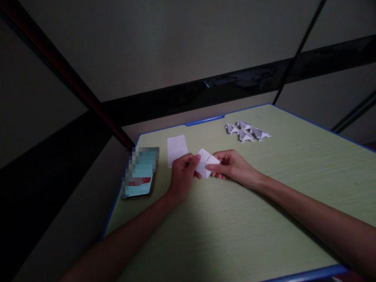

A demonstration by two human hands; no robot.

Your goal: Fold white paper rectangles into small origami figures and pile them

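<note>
A small folded piece of white paper (pixel 203 161) is held between both hands, just above the table. It looks like a tilted square with crease or flap lines meeting near its middle. My left hand (pixel 182 172) pinches its left corner, thumb on top. On the right side, my right hand (pixel 230 164) grips it with the thumb laid across the face and the fingers curled beneath. Behind my left hand lies a flat sheet of white paper (pixel 176 148), partly covered by that hand.
Several folded white paper figures (pixel 246 132) stand grouped at the back right. A phone (pixel 142 172) with a lit, partly blurred screen lies at the left edge. The pale green table (pixel 282 203) has a blue rim, and dark-striped panels (pixel 188 51) rise behind it.
</note>
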